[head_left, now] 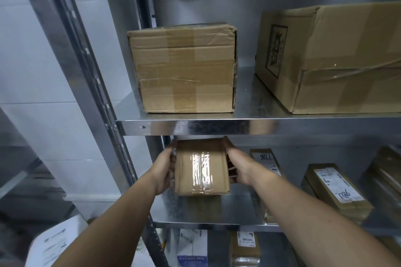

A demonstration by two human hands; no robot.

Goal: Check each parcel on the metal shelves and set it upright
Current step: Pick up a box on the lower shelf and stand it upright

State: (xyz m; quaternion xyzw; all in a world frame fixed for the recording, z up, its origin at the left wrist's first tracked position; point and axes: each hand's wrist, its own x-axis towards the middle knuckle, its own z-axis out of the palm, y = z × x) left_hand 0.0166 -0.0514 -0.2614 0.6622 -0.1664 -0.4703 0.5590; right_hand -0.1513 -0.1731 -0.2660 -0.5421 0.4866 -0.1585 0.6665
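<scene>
A small brown cardboard parcel (201,167) with glossy clear tape down its front is held above the middle metal shelf (236,208), just under the upper shelf's edge. My left hand (166,169) grips its left side and my right hand (237,165) grips its right side, fingers curled round the edges. Its underside and back are hidden. Right of it on the same shelf stand a narrow parcel (265,162) marked 7786 and a flat parcel (337,188) with a white label marked 786.
On the upper shelf (217,125) sit a taped cardboard box (182,69) and a bigger box (329,58) at the right. Lower down stand a blue-and-white package (192,249) and a labelled parcel (245,249). A steel upright (95,84) runs at the left, a white bag (56,245) below it.
</scene>
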